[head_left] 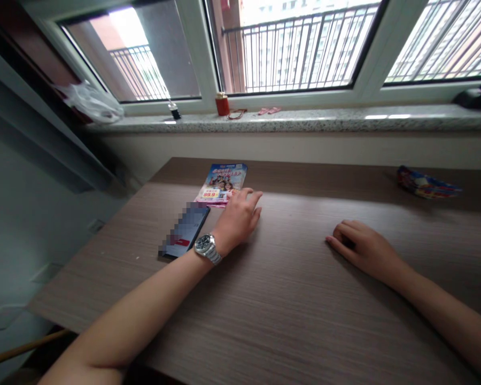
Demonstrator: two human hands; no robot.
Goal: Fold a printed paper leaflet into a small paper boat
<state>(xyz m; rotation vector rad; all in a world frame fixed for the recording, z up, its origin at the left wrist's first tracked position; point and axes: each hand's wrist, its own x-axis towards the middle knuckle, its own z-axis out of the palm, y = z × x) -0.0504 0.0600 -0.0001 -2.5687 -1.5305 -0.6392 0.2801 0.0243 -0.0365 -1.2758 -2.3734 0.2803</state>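
My left hand point(238, 218), with a metal watch point(207, 248) on the wrist, is over the lower right corner of a stack of colourful leaflets point(223, 182). Its fingers are slightly bent and apart, with nothing between them. Left of the wrist a dark phone point(186, 230) lies face up, its picture partly pixelated. On the right, my right hand point(357, 243) rests on the brown table point(280, 299). Its fingers are curled inward and the thumb sticks out to the left; nothing shows in it.
A crumpled colourful packet point(427, 184) lies at the table's back right. Behind the table, the stone windowsill point(312, 120) holds a plastic bag point(91, 102), a small black-and-white bottle point(174, 110), a red container point(222, 105), pink items point(269, 110) and a black object point(479, 97).
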